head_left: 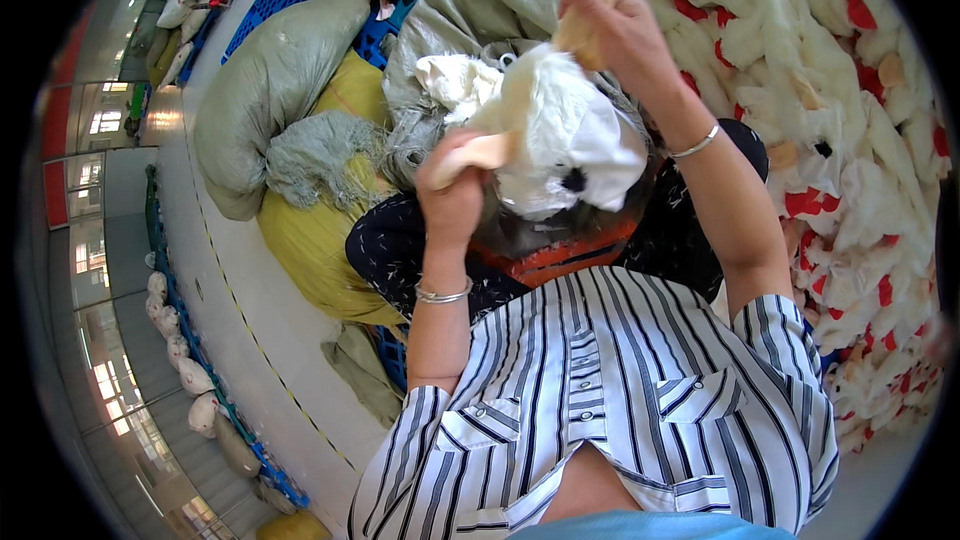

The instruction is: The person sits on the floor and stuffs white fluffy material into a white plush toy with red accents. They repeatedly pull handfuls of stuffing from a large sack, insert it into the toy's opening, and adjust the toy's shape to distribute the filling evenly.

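My left hand (455,188) is closed on a beige flap at one side of a white plush toy skin (545,135). Higher and to the right, my right hand (618,32) grips another beige flap of the same skin. The limp, furry skin hangs between both hands above my lap, its lower part blurred by motion. A small black patch shows on its underside. Just behind it, a crumpled white cloth-like piece (460,82) lies at the mouth of a grey-green woven sack (485,0).
A big heap of white plush skins (820,130) with red pieces fills the right side. To the left lie a full grey-green sack (275,90) and a yellow sack (325,240). Blue plastic pallets (290,0) are behind. Something orange-red (570,258) sits between my legs.
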`<act>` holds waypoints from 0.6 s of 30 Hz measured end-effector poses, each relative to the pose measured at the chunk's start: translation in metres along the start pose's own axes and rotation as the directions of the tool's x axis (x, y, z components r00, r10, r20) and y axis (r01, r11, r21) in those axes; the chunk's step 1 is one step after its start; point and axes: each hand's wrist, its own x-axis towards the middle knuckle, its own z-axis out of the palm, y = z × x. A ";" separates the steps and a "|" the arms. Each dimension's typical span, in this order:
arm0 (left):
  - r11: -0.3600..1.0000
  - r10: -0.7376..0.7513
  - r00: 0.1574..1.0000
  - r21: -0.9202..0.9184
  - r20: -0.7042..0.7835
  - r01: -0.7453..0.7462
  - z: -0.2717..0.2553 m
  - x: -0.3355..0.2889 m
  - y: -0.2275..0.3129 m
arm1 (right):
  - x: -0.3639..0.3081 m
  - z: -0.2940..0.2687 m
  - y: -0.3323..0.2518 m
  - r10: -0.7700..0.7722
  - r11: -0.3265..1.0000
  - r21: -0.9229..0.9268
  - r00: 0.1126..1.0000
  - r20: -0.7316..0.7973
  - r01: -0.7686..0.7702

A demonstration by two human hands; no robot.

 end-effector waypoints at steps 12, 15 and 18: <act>0.898 0.138 0.980 -0.436 0.146 -0.061 -0.084 -0.009 0.071 | -0.023 -0.017 -0.053 -0.184 0.981 0.102 0.950 0.252 0.162; 0.956 0.003 1.000 -0.293 -0.006 -0.005 -0.092 -0.007 0.048 | -0.017 -0.018 -0.035 -0.153 0.979 -0.097 0.958 0.242 0.181; 0.954 -0.206 0.973 -0.242 -0.104 0.176 -0.104 -0.010 0.024 | -0.014 -0.020 -0.043 -0.126 0.992 0.015 0.984 0.128 0.126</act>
